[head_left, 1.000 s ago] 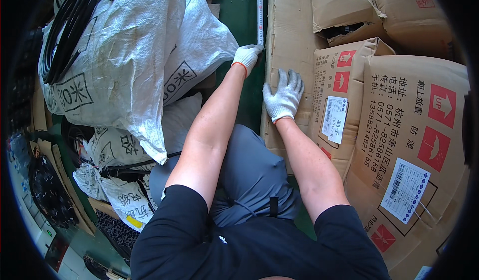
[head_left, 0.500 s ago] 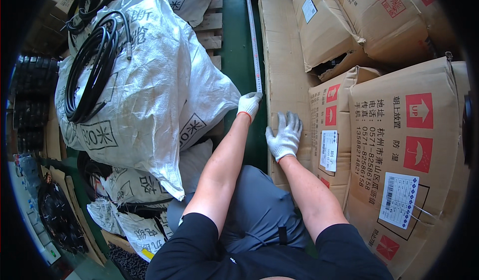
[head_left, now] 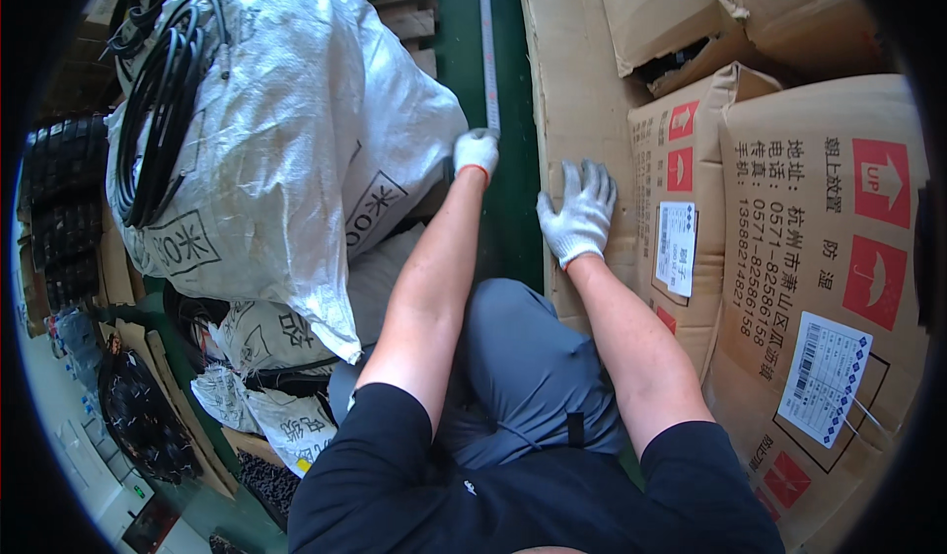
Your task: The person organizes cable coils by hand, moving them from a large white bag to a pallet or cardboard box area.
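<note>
Over green floor (head_left: pixel 515 149), narrow whitish tape (head_left: pixel 487 56) in closed left hand (head_left: pixel 476 151), right hand (head_left: pixel 580 217) spread

Black sleeves (head_left: pixel 681 445), grey trousers (head_left: pixel 528 367), white-gloved hands (head_left: pixel 578 217)

A coil of black cable (head_left: pixel 150 138) lies on a bulging white sack (head_left: pixel 286 110), with pallet slats (head_left: pixel 406 24) just beyond. At right, a big brown carton (head_left: pixel 814 288) bears 1 white label (head_left: pixel 825 378). The dark bundle (head_left: pixel 145 416) at lower left may be cable, though blurred.
</note>
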`<state>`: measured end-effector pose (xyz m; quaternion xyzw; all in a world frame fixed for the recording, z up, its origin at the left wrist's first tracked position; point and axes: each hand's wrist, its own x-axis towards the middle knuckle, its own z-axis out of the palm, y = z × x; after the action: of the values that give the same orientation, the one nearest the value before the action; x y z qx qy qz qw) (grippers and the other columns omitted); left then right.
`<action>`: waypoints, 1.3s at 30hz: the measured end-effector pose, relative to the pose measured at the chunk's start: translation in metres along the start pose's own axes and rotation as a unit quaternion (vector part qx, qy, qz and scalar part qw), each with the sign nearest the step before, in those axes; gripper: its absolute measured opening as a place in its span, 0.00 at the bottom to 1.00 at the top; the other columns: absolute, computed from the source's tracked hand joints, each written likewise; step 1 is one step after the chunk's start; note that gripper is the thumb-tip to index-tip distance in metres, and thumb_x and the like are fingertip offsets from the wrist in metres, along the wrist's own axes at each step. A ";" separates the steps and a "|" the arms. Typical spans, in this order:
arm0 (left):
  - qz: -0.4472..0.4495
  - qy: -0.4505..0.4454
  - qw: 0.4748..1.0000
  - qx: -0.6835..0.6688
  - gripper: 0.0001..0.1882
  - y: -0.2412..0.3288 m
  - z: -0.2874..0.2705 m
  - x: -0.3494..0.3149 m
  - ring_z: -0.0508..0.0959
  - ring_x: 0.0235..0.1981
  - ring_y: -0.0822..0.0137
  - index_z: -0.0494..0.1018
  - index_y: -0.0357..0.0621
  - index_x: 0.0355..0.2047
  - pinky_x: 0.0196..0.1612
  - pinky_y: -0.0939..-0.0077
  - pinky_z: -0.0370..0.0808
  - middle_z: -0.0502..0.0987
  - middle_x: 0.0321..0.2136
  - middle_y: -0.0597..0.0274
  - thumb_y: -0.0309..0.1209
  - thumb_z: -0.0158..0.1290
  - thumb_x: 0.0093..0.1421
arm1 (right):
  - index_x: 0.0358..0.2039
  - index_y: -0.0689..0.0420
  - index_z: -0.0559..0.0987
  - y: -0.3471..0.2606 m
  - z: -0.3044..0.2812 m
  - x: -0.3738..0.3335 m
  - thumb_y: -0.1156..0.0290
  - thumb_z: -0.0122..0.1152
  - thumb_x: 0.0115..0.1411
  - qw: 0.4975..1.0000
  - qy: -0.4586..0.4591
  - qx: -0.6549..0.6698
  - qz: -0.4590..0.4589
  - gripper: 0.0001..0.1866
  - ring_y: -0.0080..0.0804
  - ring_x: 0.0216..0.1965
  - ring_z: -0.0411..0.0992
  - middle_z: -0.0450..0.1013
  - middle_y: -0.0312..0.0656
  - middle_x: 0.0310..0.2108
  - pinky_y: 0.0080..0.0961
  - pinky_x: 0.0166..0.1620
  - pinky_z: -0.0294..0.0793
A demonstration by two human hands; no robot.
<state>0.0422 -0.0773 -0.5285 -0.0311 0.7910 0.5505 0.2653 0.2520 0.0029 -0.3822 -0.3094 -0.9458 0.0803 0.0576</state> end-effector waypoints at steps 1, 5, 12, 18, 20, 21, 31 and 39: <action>-0.012 -0.007 1.000 0.027 0.18 -0.003 -0.001 0.001 0.88 0.43 0.55 0.88 0.39 0.50 0.52 0.62 0.81 0.90 0.43 0.50 0.40 0.61 0.69 | 0.69 0.49 0.74 0.003 0.001 0.000 0.50 0.68 0.64 1.000 0.002 -0.005 0.003 0.35 0.62 0.75 0.59 0.66 0.57 0.71 0.61 0.79 0.52; -0.023 -0.009 0.992 0.126 0.18 -0.018 -0.030 0.025 0.88 0.46 0.52 0.88 0.41 0.50 0.53 0.60 0.82 0.90 0.45 0.48 0.40 0.59 0.69 | 0.68 0.49 0.74 -0.008 0.001 0.005 0.50 0.67 0.64 1.000 0.008 0.011 -0.005 0.35 0.62 0.75 0.59 0.66 0.57 0.71 0.63 0.79 0.52; -0.097 -0.067 0.990 0.075 0.22 -0.031 -0.009 0.037 0.88 0.49 0.53 0.87 0.37 0.53 0.58 0.66 0.80 0.89 0.50 0.49 0.40 0.64 0.65 | 0.68 0.49 0.73 -0.002 0.003 0.003 0.51 0.67 0.64 1.000 0.009 0.000 0.000 0.34 0.62 0.75 0.60 0.66 0.57 0.70 0.64 0.78 0.53; -0.069 -0.084 0.970 0.216 0.25 -0.032 0.018 0.041 0.87 0.52 0.49 0.88 0.42 0.51 0.60 0.63 0.80 0.89 0.52 0.49 0.47 0.68 0.62 | 0.68 0.48 0.74 0.002 0.004 0.003 0.52 0.68 0.63 1.000 0.018 -0.009 -0.002 0.34 0.61 0.74 0.61 0.66 0.56 0.70 0.64 0.78 0.54; -0.053 -0.084 0.963 0.251 0.24 -0.029 0.027 0.036 0.87 0.52 0.47 0.88 0.45 0.51 0.61 0.60 0.80 0.89 0.51 0.48 0.48 0.66 0.62 | 0.69 0.47 0.73 0.004 0.005 0.003 0.51 0.69 0.63 1.000 0.005 -0.008 0.006 0.35 0.61 0.75 0.60 0.65 0.56 0.71 0.63 0.79 0.52; -0.054 -0.067 0.960 0.266 0.24 -0.028 0.031 0.031 0.87 0.53 0.46 0.88 0.46 0.51 0.60 0.59 0.81 0.89 0.51 0.47 0.48 0.65 0.63 | 0.70 0.46 0.72 0.005 0.005 0.002 0.51 0.69 0.63 1.000 -0.003 -0.006 0.007 0.36 0.62 0.76 0.58 0.64 0.56 0.72 0.63 0.79 0.51; -0.032 -0.040 0.937 0.345 0.23 -0.011 0.048 0.019 0.87 0.53 0.42 0.88 0.46 0.50 0.59 0.52 0.81 0.88 0.50 0.44 0.50 0.58 0.66 | 0.69 0.47 0.73 0.001 0.005 0.001 0.51 0.70 0.62 1.000 0.002 -0.006 0.003 0.36 0.61 0.75 0.59 0.64 0.56 0.71 0.63 0.79 0.52; -0.058 -0.005 0.928 0.368 0.24 -0.011 0.030 0.013 0.86 0.54 0.42 0.87 0.47 0.51 0.58 0.51 0.81 0.88 0.52 0.45 0.50 0.57 0.67 | 0.68 0.47 0.74 0.005 0.005 0.002 0.51 0.69 0.63 1.000 0.015 -0.006 0.003 0.34 0.61 0.74 0.60 0.65 0.55 0.70 0.64 0.78 0.53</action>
<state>0.0470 -0.0520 -0.5516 0.0261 0.9335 0.2042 0.2935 0.2522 0.0075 -0.3879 -0.3137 -0.9444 0.0700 0.0695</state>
